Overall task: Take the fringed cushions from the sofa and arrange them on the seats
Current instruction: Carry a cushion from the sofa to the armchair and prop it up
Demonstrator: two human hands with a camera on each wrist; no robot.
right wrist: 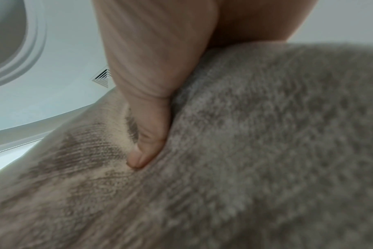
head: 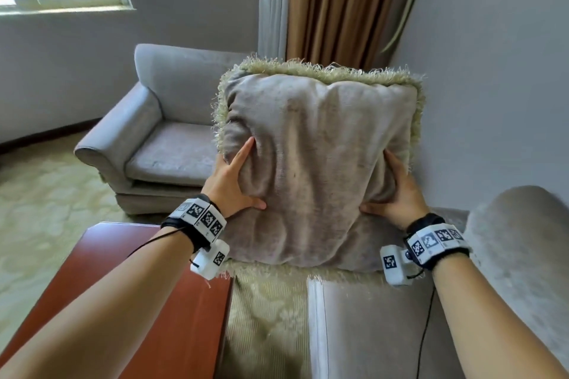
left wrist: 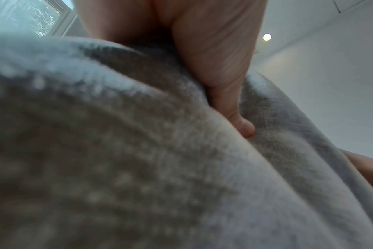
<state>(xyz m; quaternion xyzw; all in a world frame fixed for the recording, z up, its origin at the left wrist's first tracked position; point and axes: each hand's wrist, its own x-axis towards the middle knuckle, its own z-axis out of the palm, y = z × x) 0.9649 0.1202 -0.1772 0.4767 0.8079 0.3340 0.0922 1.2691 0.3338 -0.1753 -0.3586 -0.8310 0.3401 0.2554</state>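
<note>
A grey-beige fringed cushion (head: 317, 169) with pale green fringe stands upright in front of me, held between both hands. My left hand (head: 234, 181) grips its left edge, forefinger and thumb spread on the front face. My right hand (head: 397, 194) grips the right edge, thumb on the front, the other fingers hidden behind. In the left wrist view the thumb (left wrist: 241, 121) digs into the cushion (left wrist: 138, 160). The right wrist view likewise has the thumb (right wrist: 147, 143) pressed into the cushion (right wrist: 266, 143).
A grey armchair (head: 160, 138) stands behind the cushion at the left. A red-brown wooden table (head: 147, 301) is under my left forearm. A grey sofa arm (head: 523, 240) and seat (head: 369, 332) lie at the lower right. Brown curtains (head: 332, 3) hang at the back; patterned carpet (head: 40, 209) covers the floor.
</note>
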